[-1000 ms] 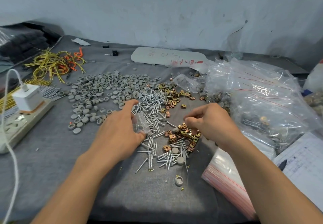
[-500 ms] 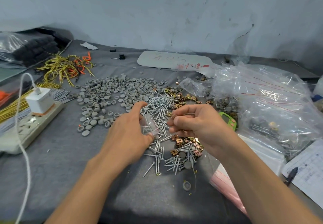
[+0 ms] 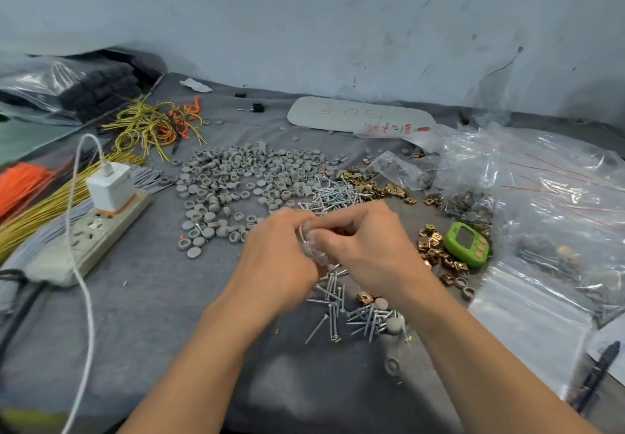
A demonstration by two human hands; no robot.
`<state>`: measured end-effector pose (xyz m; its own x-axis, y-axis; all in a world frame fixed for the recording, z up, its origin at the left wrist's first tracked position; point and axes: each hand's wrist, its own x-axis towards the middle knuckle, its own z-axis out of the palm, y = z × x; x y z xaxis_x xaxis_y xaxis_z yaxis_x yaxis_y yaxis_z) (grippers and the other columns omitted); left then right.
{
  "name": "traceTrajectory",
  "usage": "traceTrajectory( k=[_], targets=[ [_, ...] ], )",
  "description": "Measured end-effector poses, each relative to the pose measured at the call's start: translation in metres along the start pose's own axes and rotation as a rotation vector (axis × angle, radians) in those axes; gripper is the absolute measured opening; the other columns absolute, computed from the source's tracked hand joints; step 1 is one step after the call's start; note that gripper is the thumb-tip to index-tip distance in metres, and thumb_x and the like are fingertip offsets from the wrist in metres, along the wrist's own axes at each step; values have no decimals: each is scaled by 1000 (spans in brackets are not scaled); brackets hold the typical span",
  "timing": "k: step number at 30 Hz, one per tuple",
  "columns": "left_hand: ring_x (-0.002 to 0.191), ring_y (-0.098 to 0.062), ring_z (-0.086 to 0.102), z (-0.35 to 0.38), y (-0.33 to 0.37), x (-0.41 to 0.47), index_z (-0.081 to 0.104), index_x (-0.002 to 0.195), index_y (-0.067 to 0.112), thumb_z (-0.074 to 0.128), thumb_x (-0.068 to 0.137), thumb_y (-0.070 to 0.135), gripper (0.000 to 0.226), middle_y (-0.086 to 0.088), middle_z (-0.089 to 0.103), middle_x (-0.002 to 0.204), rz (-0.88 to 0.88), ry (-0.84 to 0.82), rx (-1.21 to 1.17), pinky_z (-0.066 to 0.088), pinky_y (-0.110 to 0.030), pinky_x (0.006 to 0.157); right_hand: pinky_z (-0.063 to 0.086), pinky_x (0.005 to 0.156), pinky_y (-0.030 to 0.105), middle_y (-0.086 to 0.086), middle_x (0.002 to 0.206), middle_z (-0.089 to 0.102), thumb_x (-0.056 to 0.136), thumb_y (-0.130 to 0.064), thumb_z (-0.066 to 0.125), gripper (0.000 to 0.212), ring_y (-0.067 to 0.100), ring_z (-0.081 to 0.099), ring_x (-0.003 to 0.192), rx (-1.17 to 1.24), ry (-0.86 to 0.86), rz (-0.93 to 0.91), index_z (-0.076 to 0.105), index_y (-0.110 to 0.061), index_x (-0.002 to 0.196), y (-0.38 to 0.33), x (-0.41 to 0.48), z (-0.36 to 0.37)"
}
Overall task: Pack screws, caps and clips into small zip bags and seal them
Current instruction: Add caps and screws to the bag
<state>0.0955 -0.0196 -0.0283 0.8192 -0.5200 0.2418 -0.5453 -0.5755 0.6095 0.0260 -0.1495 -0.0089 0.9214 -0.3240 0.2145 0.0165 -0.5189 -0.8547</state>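
small clear crumpled plastic zip bag (image 3: 311,247) pinched between left hand (image 3: 277,254) and right hand (image 3: 368,247); fingers of both curled round it; blurred, contents unclear; silver screws (image 3: 333,301) beneath

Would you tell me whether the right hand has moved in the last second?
Yes: the right hand moved left off the clips to the zip bag.
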Motion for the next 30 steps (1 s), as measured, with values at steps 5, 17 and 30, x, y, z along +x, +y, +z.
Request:
traceTrajectory(
  k=[5, 17, 30],
  targets=[
    [80, 2, 66, -13, -9, 2, 69, 87, 40, 85, 70, 27, 27, 18, 71, 88, -149, 133, -287, 50, -26, 73, 42, 46, 9, -19, 65, 72, 91, -19, 75, 17, -5, 59, 50, -226, 146, 58, 83, -34, 84, 9, 12, -27],
    [85, -7, 62, -25, -25, 0, 43, 106, 50, 87, 69, 22, 64, 18, 64, 96, -99, 284, -108, 42, -28, 65, 60, 71, 34, -3, 78, 71, 84, -11, 68, 19, 22, 69, 77, -847, -235, 146, 72, -27, 75, 18, 11, -5],
    [115, -14, 58, -8, -37, 6, 57, 126, 43, 73, 76, 37, 53, 16, 62, 124, -45, -83, 133, 43, -26, 90, 52, 51, 28, -4, 62, 73, 74, -19, 76, 5, 7, 62, 50, -118, -68, 208, 77, -24, 74, 4, 9, 5]
  ],
)
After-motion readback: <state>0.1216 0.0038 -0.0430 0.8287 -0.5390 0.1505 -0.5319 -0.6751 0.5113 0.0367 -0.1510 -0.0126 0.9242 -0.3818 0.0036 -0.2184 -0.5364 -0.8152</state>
